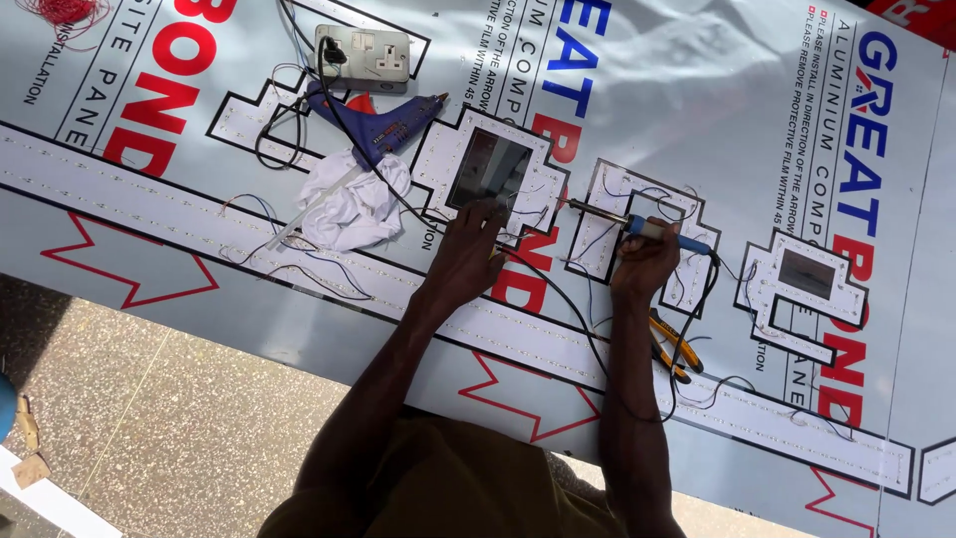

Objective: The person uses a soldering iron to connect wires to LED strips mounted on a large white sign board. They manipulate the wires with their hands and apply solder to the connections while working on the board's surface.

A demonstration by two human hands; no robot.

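Printed panel (pixel 697 90): right hand (pixel 645 261) grips soldering iron (pixel 637 223).

We are seeing the glue gun (pixel 383 125) lying on the panel (pixel 697 90), below the socket (pixel 363 55). The cloth (pixel 354 204) is sitting left of the soldering iron (pixel 647 227); the pliers (pixel 675 344) are lying below it.

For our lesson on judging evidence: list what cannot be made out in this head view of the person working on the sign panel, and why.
- Soldering iron grip: the right hand wraps and hides it.
- Pliers: partly behind the right forearm.
- Left hand fingertips: whether they pinch a wire is too small to tell.
- Red thread: cut off by the top edge.
- Blue thing at the left edge: mostly out of frame.
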